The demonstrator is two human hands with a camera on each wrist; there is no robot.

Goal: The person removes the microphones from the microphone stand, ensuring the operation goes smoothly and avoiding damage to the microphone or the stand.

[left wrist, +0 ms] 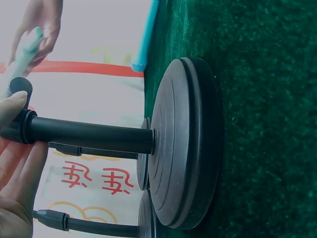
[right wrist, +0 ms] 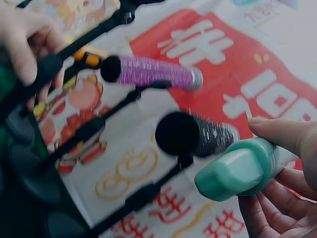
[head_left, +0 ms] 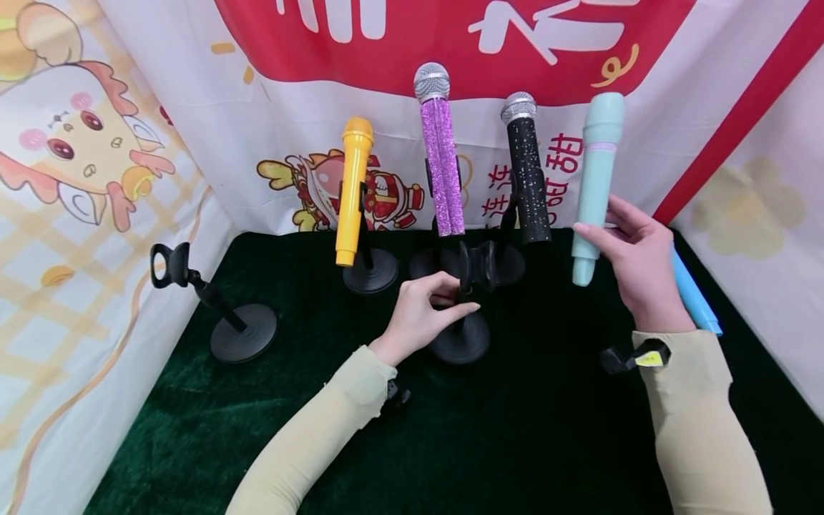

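In the head view my right hand (head_left: 646, 261) holds a mint-green microphone (head_left: 595, 193) upright by its lower part, thumb on one side and fingers on the other. Its tapered bottom end (right wrist: 230, 173) shows large in the right wrist view. My left hand (head_left: 428, 311) pinches the upper post of a black microphone stand (head_left: 460, 340), just below its clip (head_left: 478, 265); that clip bears no microphone. In the left wrist view the stand's round base (left wrist: 183, 144) sits on the green cloth, and the thumb and fingers lie around the joint at the post's top.
Behind stand a yellow microphone (head_left: 354, 193), a purple glittery one (head_left: 442, 164) and a black speckled one (head_left: 528, 172), each in a stand. Another stand (head_left: 241, 332) with a bare clip is at left. A blue microphone (head_left: 695, 293) lies at right, partly behind the right wrist.
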